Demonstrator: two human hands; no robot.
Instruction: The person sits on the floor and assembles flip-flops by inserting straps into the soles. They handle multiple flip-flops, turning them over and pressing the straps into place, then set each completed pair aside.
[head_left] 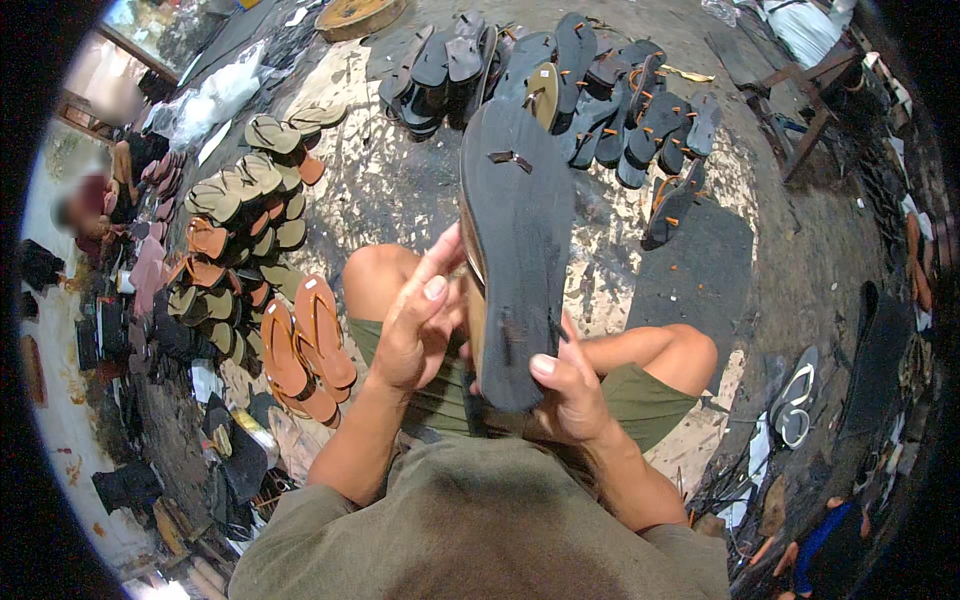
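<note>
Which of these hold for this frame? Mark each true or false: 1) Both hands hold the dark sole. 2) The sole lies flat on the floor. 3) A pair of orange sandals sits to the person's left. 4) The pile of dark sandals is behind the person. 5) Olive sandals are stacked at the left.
1) True: the left hand and the right hand both grip the dark sole.
2) False: it is held up above the lap, underside to the camera.
3) True: the orange sandals lie by the left knee.
4) False: the dark sandals lie on the floor ahead.
5) True: the olive sandals are stacked at the left.
</note>
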